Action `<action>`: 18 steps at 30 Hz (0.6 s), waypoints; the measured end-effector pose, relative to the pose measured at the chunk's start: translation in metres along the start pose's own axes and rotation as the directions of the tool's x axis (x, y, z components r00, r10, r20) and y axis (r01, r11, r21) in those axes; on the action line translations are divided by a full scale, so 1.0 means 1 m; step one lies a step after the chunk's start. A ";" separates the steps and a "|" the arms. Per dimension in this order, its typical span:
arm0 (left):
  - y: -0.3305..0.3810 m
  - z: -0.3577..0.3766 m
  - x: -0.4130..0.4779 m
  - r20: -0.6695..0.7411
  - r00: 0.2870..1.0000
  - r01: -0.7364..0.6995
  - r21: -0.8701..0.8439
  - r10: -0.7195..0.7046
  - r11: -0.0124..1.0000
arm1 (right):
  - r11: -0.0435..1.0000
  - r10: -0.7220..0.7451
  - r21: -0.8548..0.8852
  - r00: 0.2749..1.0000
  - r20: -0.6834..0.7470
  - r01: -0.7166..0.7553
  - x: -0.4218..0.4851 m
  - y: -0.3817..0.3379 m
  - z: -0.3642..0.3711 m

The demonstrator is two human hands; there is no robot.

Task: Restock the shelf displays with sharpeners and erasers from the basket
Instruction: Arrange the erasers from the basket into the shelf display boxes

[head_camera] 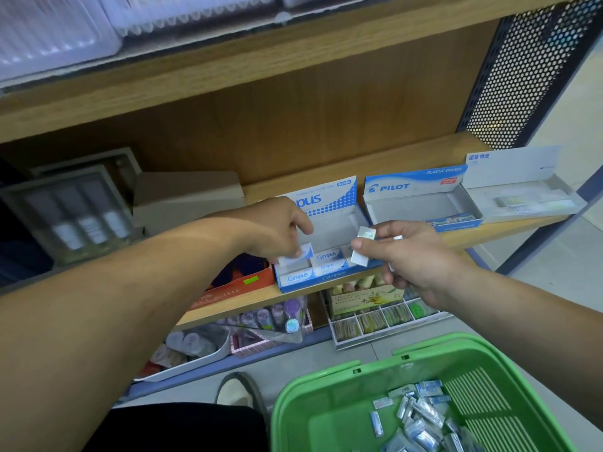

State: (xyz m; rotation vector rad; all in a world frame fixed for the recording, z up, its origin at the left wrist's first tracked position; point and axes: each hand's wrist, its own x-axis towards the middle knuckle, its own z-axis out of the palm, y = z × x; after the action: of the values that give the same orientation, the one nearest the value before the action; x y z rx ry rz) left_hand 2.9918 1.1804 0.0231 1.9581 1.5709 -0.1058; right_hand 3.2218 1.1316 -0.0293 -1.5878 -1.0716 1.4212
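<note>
Restocking looks partway done. At frame centre the left hand (277,230) curls its fingers down on an eraser (298,257), seating it in the Campus box (329,276) on the shelf (235,305). Only the front rows of that box are filled. Just right of it, the right hand (414,256) pinches several wrapped erasers (359,257) between thumb and fingers. The Pilot box (421,207), right of centre, looks nearly bare, and the white box (528,197) beyond holds little. In the basket (326,396) at lower right, a heap of stock (421,415) remains. I cannot make out any sharpeners.
</note>
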 end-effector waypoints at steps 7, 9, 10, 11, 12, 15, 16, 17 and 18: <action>0.008 0.014 0.012 0.035 0.999 0.032 0.192 -0.040 0.981 | 1.000 0.018 -0.023 0.999 -0.046 -0.020 0.010 0.000 0.002; 0.007 0.014 0.013 0.030 0.999 0.027 0.197 -0.033 0.980 | 0.999 0.028 -0.018 0.998 -0.048 -0.029 0.012 -0.001 0.002; 0.006 0.012 0.013 0.019 0.999 0.024 0.178 -0.028 0.984 | 0.999 0.032 -0.022 0.999 -0.037 -0.033 0.012 -0.001 0.002; 0.005 0.010 0.013 -0.003 1.000 0.019 0.136 -0.019 0.991 | 0.999 0.033 -0.028 0.999 -0.017 -0.033 0.011 -0.002 0.002; 0.005 0.007 0.011 -0.034 0.999 0.018 0.061 -0.016 0.998 | 0.999 0.028 -0.035 1.000 0.005 -0.028 0.010 -0.003 0.003; 0.011 0.005 0.005 -0.044 0.998 0.033 -0.353 -0.051 0.935 | 1.000 0.011 -0.029 0.999 0.042 -0.010 0.004 -0.005 0.003; 0.013 0.007 0.003 -0.010 0.998 0.046 -0.486 -0.058 0.873 | 1.000 0.010 -0.025 0.999 0.048 -0.009 0.002 -0.005 0.003; 0.016 0.009 0.001 0.023 0.998 0.057 -0.583 -0.053 0.810 | 1.000 0.012 -0.028 0.999 0.048 -0.011 0.000 -0.005 0.002; 0.018 0.011 -0.001 0.040 0.998 0.054 -0.640 -0.037 0.767 | 0.999 0.016 -0.036 0.999 0.044 -0.015 -0.002 -0.005 0.000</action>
State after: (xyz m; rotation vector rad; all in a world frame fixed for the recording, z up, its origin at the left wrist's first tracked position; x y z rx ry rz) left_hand 3.0108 1.1723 0.0222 1.3639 1.3887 0.3505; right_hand 3.2215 1.1316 -0.0235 -1.6000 -1.1188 1.4608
